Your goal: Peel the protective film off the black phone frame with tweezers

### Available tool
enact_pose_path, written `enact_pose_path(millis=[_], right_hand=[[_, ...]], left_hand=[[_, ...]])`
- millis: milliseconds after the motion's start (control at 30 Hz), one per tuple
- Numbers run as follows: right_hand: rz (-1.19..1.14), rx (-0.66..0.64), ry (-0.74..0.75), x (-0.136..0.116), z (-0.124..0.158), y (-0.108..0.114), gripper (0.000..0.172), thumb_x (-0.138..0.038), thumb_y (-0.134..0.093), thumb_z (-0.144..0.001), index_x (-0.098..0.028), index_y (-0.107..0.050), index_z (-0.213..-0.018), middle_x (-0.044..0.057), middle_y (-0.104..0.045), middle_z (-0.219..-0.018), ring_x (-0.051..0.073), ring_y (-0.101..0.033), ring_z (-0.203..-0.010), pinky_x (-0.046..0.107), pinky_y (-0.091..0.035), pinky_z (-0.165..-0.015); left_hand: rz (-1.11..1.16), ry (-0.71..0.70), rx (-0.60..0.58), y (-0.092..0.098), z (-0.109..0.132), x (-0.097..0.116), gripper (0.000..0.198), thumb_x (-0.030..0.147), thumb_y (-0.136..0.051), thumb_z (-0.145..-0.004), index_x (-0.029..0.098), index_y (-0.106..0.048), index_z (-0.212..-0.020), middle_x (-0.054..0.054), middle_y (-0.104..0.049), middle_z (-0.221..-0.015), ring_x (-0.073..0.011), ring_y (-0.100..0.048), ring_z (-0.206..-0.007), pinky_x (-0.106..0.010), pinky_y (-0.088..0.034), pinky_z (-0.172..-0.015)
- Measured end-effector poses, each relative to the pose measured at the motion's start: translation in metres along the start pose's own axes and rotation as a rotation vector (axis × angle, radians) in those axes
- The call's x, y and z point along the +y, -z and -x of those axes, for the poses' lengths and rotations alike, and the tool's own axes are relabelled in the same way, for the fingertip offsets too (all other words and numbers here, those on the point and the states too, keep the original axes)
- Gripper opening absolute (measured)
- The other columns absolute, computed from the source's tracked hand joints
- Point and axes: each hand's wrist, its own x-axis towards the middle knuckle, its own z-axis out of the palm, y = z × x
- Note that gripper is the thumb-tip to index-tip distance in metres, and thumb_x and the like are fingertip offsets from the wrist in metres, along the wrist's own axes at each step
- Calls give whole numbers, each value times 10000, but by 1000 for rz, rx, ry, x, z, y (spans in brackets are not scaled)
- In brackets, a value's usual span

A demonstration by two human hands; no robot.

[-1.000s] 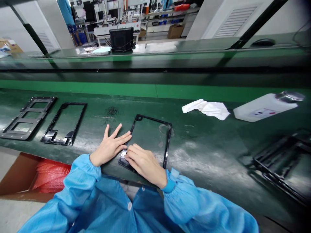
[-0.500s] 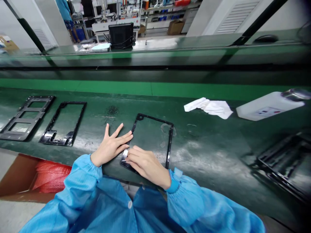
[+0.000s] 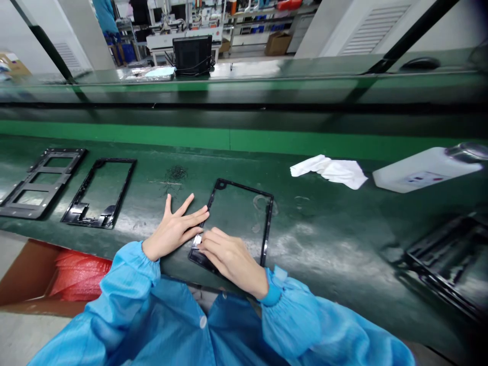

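A thin black rectangular frame [image 3: 267,213] lies flat on the dark green bench in front of me. My left hand [image 3: 173,230] rests flat with fingers spread, its fingertips touching the frame's left edge. My right hand [image 3: 224,254] covers the frame's near left corner, fingers curled and pressed together on a small white strip [image 3: 197,239] stuck at that edge. Both arms wear light blue sleeves.
Two more black frames [image 3: 99,193] [image 3: 41,180] lie at the left. A crumpled white cloth [image 3: 330,170] and a white bottle [image 3: 423,170] on its side sit at the right, with stacked black frames [image 3: 446,256] nearer. A cardboard box with red wrap [image 3: 57,277] stands below the bench edge.
Both hands stay on the frame's near left corner; the right fingertips have crept slightly along the white strip. The view shifted a little.
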Motion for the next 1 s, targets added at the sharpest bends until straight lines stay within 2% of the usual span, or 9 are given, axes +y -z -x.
enact_pose_path(millis=[133,233,400,567,767,1000], right_hand=[[61,-20,15,-1,0,-1,318,-209,-333,-1030,-171,-600,-863,56,-601,-870,172,-493,-783,285,-400,-621],[10,-37,37,0,0,1,299,-210,-350,-1028,-180,-599,-864,48,-601,-865,170,-500,-804,277,-401,-625],[18,-2,-11,0,-1,3,292,-222,-357,-1027,-182,-599,-869,55,-603,-872,171,-501,-791,280,-396,-619],[-59,-50,20,0,0,4,258,-220,-382,-1018,-193,-592,-871,45,-609,-874,168,-522,-814,270,-410,-628],[-142,9,-112,5,0,5,163,-254,-438,-998,-207,-573,-918,48,-615,-935,183,-572,-889,267,-465,-708],[-204,97,-85,2,-1,6,189,-284,-412,-1003,-235,-578,-926,34,-617,-888,169,-633,-799,263,-496,-679]], left_hand=[[0,-2,4,-1,0,0,471,362,-421,-1012,327,-323,-1472,-27,-462,-1444,-251,-95,-1465,-664,149,-1075],[0,-5,2,-1,0,0,476,363,-426,-1011,327,-318,-1473,-25,-462,-1444,-250,-91,-1465,-664,152,-1073],[10,-1,-2,0,0,-1,460,370,-416,-1013,324,-341,-1464,-37,-466,-1441,-250,-106,-1463,-662,140,-1078],[15,3,-12,-2,0,-2,463,378,-417,-1012,333,-335,-1466,-35,-456,-1448,-252,-84,-1465,-666,144,-1072],[2,-16,-4,-4,1,-4,469,373,-412,-1012,313,-330,-1470,-28,-445,-1457,-238,-45,-1469,-658,109,-1095],[9,26,-20,-7,0,-4,480,466,-381,-1003,336,-336,-1463,11,-429,-1466,-229,12,-1469,-663,114,-1099]])
